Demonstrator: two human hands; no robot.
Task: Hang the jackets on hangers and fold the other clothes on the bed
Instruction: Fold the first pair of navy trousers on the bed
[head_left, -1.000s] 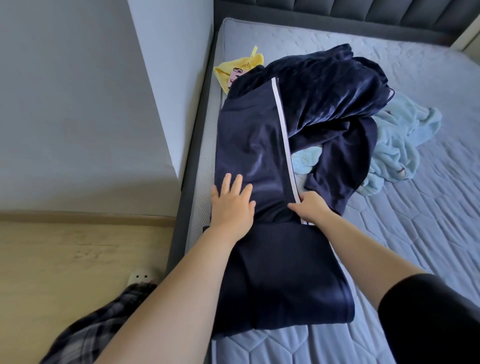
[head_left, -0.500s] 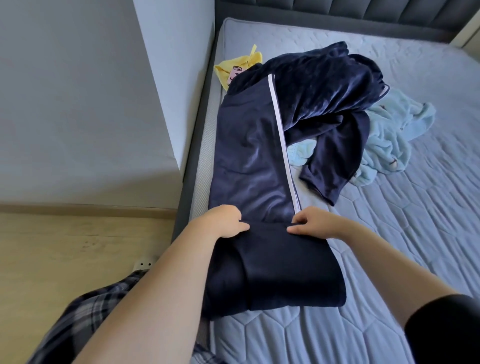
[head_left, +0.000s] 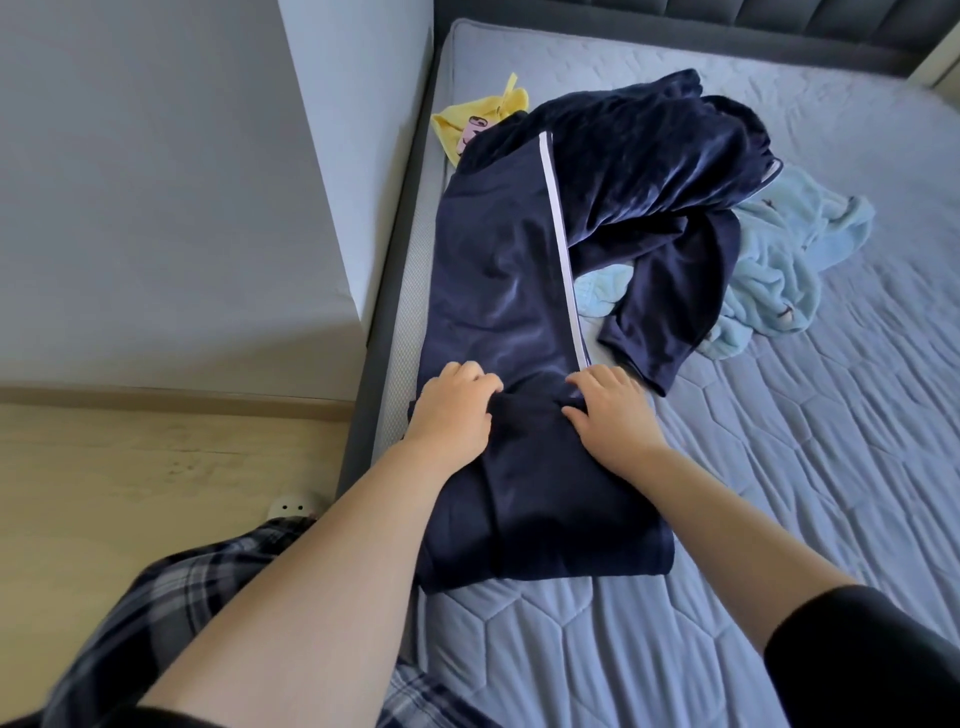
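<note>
Dark navy trousers (head_left: 498, 291) with a white side stripe lie lengthwise along the left side of the bed (head_left: 779, 519), their near end folded over into a double layer (head_left: 545, 519). My left hand (head_left: 452, 410) grips the folded edge at its left, fingers curled into the cloth. At the edge's right, by the stripe, my right hand (head_left: 608, 410) also holds the cloth with bent fingers. A crumpled navy velvet garment (head_left: 649, 150) lies just beyond, with a sleeve or leg hanging toward me.
A light blue fleece garment (head_left: 779, 270) lies crumpled to the right of the navy pile. A yellow garment (head_left: 478, 119) sits at the bed's far left edge. A grey wall corner (head_left: 332, 156) stands left of the bed, above wooden floor (head_left: 156, 467).
My left hand went from lying flat on the trousers to curling into the folded edge. Both hands shifted slightly toward me, bunching the cloth between them.
</note>
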